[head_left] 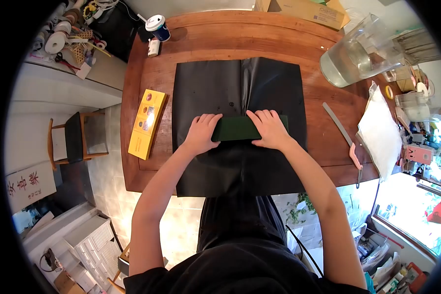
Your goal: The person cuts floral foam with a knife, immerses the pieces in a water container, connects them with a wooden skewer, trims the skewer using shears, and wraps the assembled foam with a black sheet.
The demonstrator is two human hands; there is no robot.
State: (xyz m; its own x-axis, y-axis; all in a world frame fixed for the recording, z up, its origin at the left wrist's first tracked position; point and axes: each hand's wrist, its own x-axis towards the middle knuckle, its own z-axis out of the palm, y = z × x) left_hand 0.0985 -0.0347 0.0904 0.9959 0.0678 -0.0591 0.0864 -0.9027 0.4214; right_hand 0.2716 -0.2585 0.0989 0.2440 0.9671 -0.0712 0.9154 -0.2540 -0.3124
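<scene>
A dark green floral foam block (236,128) lies lengthwise across a black plastic sheet (206,83) spread on the wooden table. My left hand (201,133) grips its left end, fingers over the far edge and thumb at the near edge. Towards the right end, my right hand (270,129) holds the block in the same way, and a short piece of it shows beyond the fingers. Creases run down the middle of the sheet, and its front part hangs over the table's near edge. A small dark crumb or drop sits on the sheet behind the block.
To the left lies a yellow box (147,124); a lidded cup (158,28) stands behind it. On the right are a long knife with a pink handle (354,156), a white bag (381,131) and a large glass vase (360,54) holding water. A cardboard box (311,13) stands beyond the wooden table (210,36).
</scene>
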